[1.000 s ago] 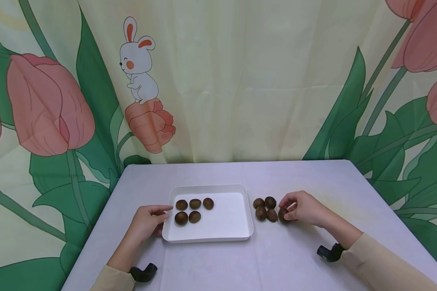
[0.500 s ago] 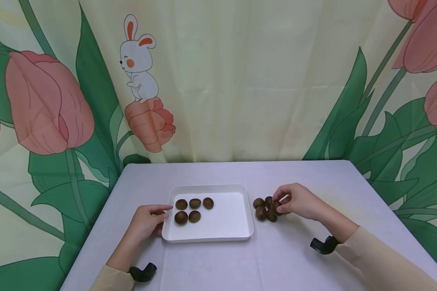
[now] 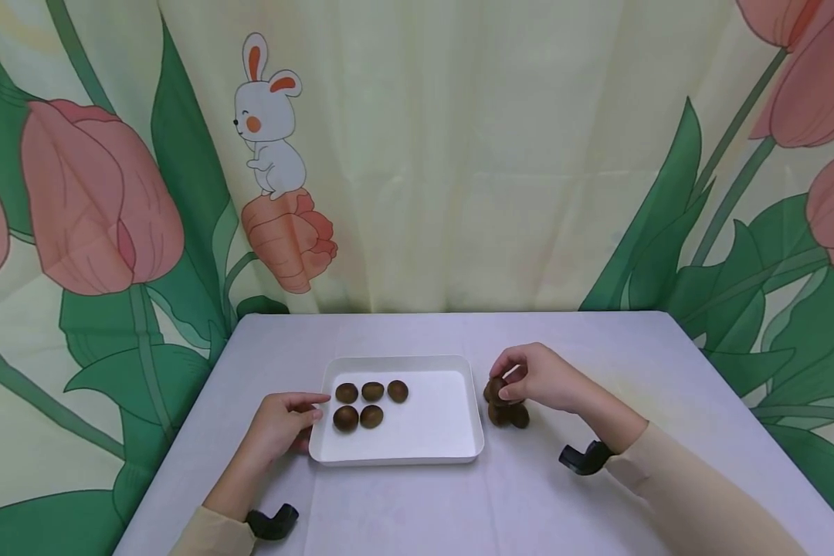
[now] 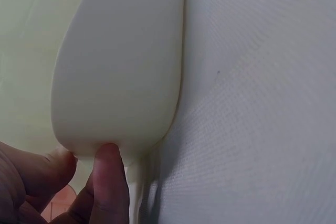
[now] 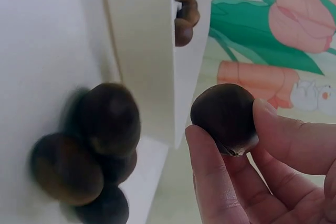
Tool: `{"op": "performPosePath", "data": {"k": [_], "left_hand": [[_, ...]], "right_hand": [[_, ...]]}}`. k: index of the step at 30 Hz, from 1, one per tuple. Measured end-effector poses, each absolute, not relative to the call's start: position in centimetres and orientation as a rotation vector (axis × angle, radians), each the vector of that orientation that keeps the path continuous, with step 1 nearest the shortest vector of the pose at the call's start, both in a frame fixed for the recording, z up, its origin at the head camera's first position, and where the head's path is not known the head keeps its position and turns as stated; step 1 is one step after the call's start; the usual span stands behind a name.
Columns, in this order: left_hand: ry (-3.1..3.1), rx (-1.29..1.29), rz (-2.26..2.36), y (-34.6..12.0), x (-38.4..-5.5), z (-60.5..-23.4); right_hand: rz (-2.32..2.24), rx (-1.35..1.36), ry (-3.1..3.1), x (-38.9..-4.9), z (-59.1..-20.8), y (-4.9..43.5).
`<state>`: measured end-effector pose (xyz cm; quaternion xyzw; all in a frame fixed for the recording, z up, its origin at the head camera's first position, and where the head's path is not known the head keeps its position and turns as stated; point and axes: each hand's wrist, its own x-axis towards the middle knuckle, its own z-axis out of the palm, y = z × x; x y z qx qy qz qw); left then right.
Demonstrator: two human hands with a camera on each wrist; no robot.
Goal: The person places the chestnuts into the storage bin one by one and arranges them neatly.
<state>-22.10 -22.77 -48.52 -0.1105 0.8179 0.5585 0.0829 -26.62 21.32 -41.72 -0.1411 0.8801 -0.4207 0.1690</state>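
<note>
Dark-brown chestnut (image 5: 223, 114), glossy, held off the cloth over the loose cluster just right of the tray. Right hand (image 3: 538, 378) pinches it between thumb and fingertip, closed only to the nut's own width; probably held by the sides because a smooth round shell rolls easily. Pale tip, seen in the right wrist view, points back toward the palm, away from the tray; body nearly round, so no clear long axis can be read. Below it, the other loose chestnuts (image 5: 68, 169), four visible, lie bunched on the white cloth (image 3: 403, 510). White tray (image 3: 438, 417): five chestnuts (image 3: 345, 418) toward its left end, three in the far row, two in the near. Left hand (image 3: 278, 423) grips the tray's left edge, fingers closed on the rim and outer wall, presumably to steady it. Printed curtain (image 3: 431, 154) behind.
</note>
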Motion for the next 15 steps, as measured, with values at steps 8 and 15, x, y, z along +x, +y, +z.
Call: {"op": "performPosePath", "data": {"k": [8,15], "left_hand": [[2.452,-0.340,1.648,-22.7,-22.1,-48.4],[2.453,-0.352,1.640,-22.7,-22.1,-48.5]], "right_hand": [[-1.239,-0.459,2.456,-27.3,-41.4,18.5],[-1.258,-0.507,2.411,-27.7,-41.7,16.2]]}}
